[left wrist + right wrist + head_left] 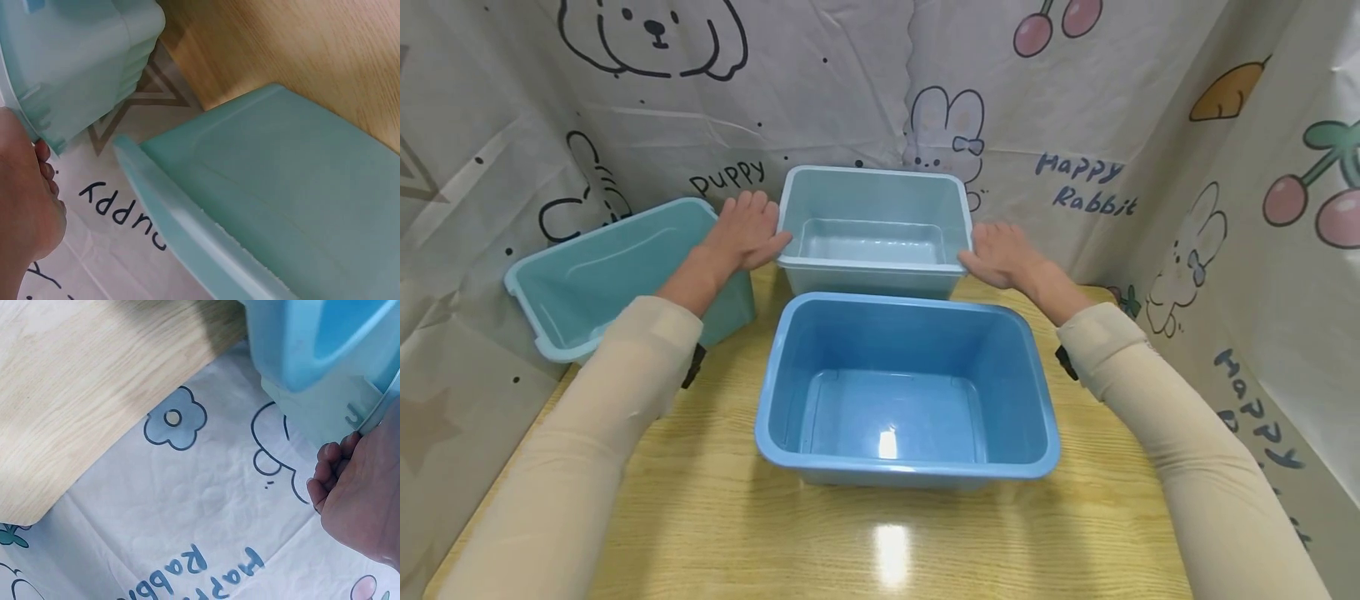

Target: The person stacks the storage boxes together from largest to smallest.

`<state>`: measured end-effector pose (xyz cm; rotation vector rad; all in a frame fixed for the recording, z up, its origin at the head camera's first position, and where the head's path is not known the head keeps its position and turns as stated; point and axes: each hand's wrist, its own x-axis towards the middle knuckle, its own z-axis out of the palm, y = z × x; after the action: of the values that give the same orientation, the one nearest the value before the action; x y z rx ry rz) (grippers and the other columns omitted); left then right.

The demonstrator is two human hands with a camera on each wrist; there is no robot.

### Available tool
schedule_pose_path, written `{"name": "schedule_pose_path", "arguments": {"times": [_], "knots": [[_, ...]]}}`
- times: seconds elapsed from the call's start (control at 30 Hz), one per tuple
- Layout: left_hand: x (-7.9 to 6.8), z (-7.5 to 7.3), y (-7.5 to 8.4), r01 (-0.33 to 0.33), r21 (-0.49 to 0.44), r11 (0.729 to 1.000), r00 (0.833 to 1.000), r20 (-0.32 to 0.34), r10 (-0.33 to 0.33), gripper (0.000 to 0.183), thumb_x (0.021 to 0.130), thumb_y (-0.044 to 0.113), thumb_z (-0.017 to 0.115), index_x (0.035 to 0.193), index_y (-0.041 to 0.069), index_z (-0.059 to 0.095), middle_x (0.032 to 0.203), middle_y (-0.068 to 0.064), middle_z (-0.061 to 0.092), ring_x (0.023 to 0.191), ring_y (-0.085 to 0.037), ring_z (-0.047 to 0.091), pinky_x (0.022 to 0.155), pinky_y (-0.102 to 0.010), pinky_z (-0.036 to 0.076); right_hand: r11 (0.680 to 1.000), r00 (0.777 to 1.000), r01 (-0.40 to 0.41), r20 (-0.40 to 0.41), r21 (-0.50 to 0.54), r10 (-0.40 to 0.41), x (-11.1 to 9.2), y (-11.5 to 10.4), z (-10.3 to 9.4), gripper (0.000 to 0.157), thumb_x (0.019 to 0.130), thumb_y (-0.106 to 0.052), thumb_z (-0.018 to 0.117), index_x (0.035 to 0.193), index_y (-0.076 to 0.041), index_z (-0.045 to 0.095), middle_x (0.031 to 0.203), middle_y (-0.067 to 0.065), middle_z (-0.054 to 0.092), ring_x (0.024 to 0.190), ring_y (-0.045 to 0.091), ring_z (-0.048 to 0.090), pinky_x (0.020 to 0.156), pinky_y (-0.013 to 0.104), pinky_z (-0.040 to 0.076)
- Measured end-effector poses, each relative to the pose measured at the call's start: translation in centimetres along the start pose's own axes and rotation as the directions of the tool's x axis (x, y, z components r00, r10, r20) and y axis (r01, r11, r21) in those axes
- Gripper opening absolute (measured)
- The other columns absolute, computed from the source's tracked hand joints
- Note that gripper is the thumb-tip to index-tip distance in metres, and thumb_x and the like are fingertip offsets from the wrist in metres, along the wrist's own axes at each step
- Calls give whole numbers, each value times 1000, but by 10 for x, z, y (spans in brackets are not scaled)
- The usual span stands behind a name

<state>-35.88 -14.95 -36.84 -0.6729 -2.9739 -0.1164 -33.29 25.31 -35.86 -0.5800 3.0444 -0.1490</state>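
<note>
Both hands hold a pale blue-green plastic bin [876, 198] by the rims of its two short ends, at the back of the table. My left hand [743, 230] grips the left rim, its fingers curled beneath the edge in the left wrist view. On the opposite end, my right hand [1003, 257] has its thumb over the rim and fingers curled under it. The bin's inside shows nothing in it. Just in front stands a larger blue bin [895, 400], partly covering the pale bin's lower front. Whether the pale bin touches the table is hidden.
A teal bin [625, 267] sits at an angle on the left, partly behind the left forearm. All stand on a wood-grain table [737, 517]. Printed white cloth [842, 92] hangs close behind and along both sides.
</note>
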Motion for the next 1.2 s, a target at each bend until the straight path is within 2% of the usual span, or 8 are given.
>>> {"name": "schedule_pose_path", "arguments": {"times": [0.27, 0.57, 0.9, 1.2], "knots": [[0, -14, 4, -26, -25, 999, 999, -35, 25, 32, 100, 28, 34, 87, -1, 39, 92, -18, 35, 86, -36, 33, 77, -48, 28, 1000, 1000, -1, -15, 3, 1, -7, 3, -16, 30, 97, -31, 37, 88, -3, 44, 79, 13, 44, 72, 28, 42, 68, 38, 32], [0, -26, 10, -42, -11, 999, 998, -54, 42, 34, 98, 31, 32, 87, 0, 40, 91, -17, 36, 85, -34, 34, 76, -46, 29, 1000, 1000, 2, -28, -11, -2, -15, 7, -26, 33, 98, -32, 32, 93, -2, 45, 85, 15, 47, 80, 32, 45, 73, 42, 34], [-2, -38, 15, -111, -20, 994, 989, -99, 108, 27, 95, 25, 39, 80, 2, 39, 84, -15, 35, 77, -32, 31, 70, -41, 24, 1000, 997, 23, -69, 19, -22, -27, 10, -31, 26, 98, -27, 36, 87, -4, 45, 79, 13, 44, 71, 30, 42, 67, 39, 32], [-6, -54, 22, -111, -40, 993, 990, -95, 107, 28, 94, 26, 35, 84, 1, 40, 87, -15, 34, 81, -32, 31, 73, -42, 23, 999, 994, 22, -107, 25, -19, -35, 9, -41, 31, 97, -32, 34, 91, -4, 46, 81, 14, 45, 72, 30, 43, 67, 39, 32]]}}
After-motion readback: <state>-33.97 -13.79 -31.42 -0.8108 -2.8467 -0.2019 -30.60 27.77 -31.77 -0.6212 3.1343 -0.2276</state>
